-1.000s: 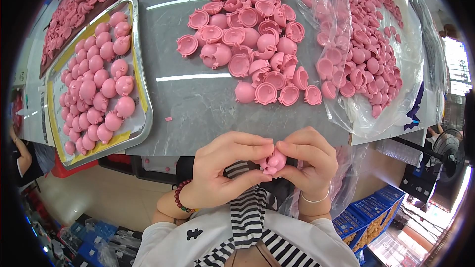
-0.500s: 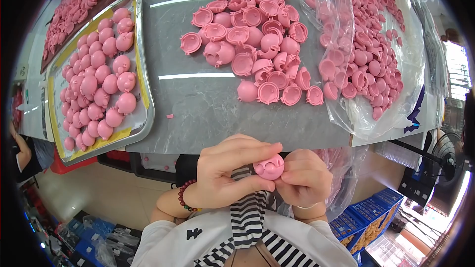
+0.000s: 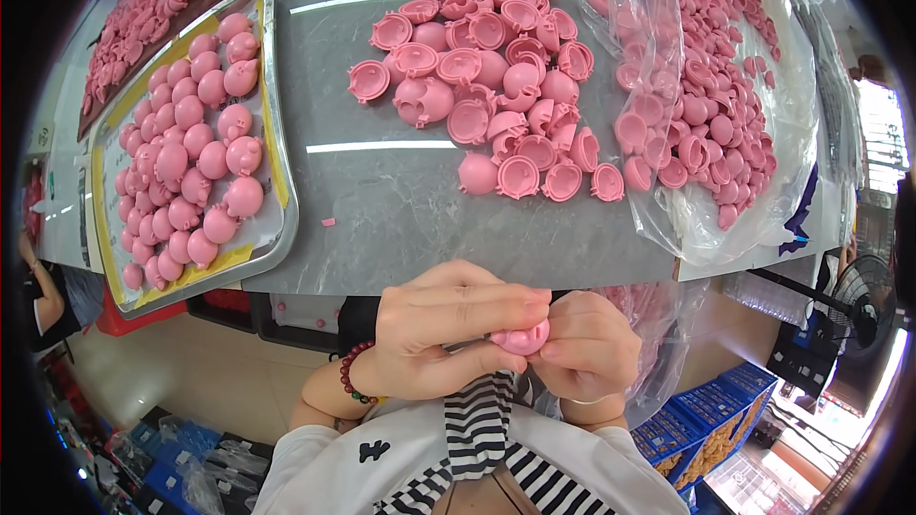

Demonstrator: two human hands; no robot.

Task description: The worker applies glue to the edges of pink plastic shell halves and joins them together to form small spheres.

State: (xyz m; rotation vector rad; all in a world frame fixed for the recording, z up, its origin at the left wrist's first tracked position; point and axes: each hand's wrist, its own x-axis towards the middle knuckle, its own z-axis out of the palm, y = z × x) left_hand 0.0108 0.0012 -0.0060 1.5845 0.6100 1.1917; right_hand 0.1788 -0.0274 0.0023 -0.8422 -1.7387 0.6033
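Both hands meet at the table's near edge around a small pink plastic ball (image 3: 522,339). My left hand (image 3: 444,329), with a dark red bead bracelet at the wrist, grips it from the left, fingers over its top and thumb below. My right hand (image 3: 590,343) pinches its right side, with thumb and fingers closed. A slot shows in the ball's upper face; the fingers cover much of the rest. Beyond the hands lies a heap of pink half shells (image 3: 468,119), some open side up, mixed with rounded pieces.
To the left, a metal-rimmed tray (image 3: 286,219) holds many pink balls. A clear plastic bag (image 3: 658,219) on the right is full of pink shells. More pink parts (image 3: 143,24) lie on a brown cloth at the far left. A tiny pink scrap (image 3: 328,222) rests on the grey table.
The ball has turned between my fingers, so its slot now faces up and right. My left fingers cover more of its top. The heap, tray and bag look the same.
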